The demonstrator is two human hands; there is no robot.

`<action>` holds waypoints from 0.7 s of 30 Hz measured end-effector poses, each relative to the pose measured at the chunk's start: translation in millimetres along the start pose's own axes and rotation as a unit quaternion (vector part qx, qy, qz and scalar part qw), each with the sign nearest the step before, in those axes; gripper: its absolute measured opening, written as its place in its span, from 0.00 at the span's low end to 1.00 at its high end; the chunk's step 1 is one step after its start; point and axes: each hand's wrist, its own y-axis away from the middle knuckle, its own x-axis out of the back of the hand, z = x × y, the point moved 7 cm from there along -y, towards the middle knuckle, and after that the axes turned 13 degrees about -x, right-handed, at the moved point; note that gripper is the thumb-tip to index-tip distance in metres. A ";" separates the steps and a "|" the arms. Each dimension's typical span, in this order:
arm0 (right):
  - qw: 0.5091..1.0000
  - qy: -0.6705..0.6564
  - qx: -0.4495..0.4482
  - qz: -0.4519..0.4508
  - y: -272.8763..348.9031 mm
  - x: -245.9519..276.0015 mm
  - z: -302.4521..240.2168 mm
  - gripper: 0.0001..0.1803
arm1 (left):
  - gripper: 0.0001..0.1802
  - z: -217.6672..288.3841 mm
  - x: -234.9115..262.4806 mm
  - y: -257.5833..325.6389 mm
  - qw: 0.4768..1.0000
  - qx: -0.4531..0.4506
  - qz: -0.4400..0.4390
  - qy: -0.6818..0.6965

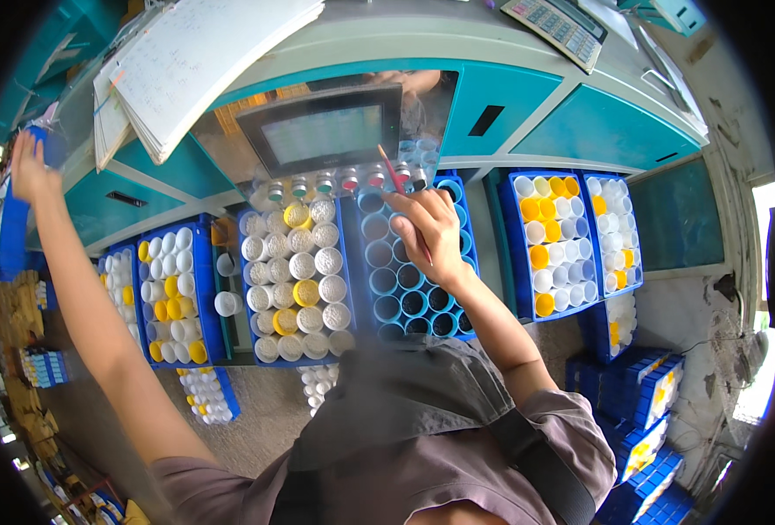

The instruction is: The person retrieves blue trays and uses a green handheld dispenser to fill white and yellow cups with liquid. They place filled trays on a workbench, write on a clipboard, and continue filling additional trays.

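Note:
My right hand (431,232) is closed around a slim dark red pencil (390,166), whose pale tip points up toward the panel. Below that hand is a blue crate of light-blue cups (387,307), several of them dark inside. Beside it, to the left, stands a crate of white and yellow cups (303,265) filled with pale grainy stuff. At the far left my left hand (33,166) is raised, fingers stretched out, slightly blurred, beside a blue crate edge (18,223); whether it touches is unclear.
A screen (322,136) with a row of round buttons (350,185) sits in the teal cabinet front. On its top lie papers (195,66) and a calculator (558,31). More cup crates (552,245) stand to the right, with stacked blue crates (637,385) below.

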 end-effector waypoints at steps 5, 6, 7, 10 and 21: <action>0.999 -0.011 -0.003 -0.032 13.3 -36.4 6.0 0.09 | 0.16 91.4 104.2 232.9 0.901 -0.261 -0.140 -0.316; 0.996 0.011 -0.036 -0.085 21.8 -53.0 11.3 0.09 | 0.15 85.0 126.9 288.4 0.883 -0.211 -0.147 -0.393; 0.995 0.032 -0.038 -0.086 27.0 -67.7 12.6 0.07 | 0.16 83.2 140.5 341.1 0.859 -0.210 -0.230 -0.406; 0.971 0.173 -0.054 -0.157 38.0 -115.0 25.3 0.31 | 0.21 61.8 205.5 490.9 0.835 0.062 -0.307 -0.452; 0.909 0.304 -0.066 -0.278 23.0 -173.3 13.6 0.40 | 0.32 55.0 236.4 623.8 0.752 0.023 -0.349 -0.559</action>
